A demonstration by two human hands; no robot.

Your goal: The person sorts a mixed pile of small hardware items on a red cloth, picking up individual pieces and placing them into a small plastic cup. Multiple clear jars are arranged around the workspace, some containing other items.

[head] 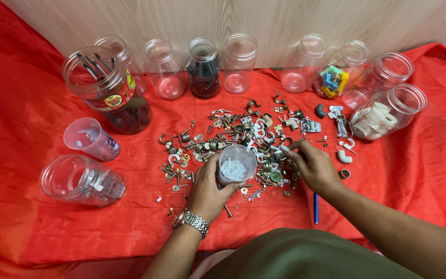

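My left hand (pixel 208 190), with a metal watch at the wrist, grips a small clear plastic cup (pixel 236 163) holding white clips. The cup stands upright in a pile of mixed small hardware (pixel 233 142): screws, brass hooks, white pipe clips and washers on a red cloth (pixel 52 227). My right hand (pixel 313 166) rests on the right side of the pile with its fingertips pinched among the pieces; whether a piece is between them I cannot tell.
Several clear jars stand along the back, one with dark parts (pixel 204 68), one with coloured pieces (pixel 336 77). A jar of white fittings (pixel 388 111) lies right. A jar of tools (pixel 107 90), a pink cup (pixel 91 139) and a tipped jar (pixel 81 181) sit left. A blue pen (pixel 316 209) lies by my right wrist.
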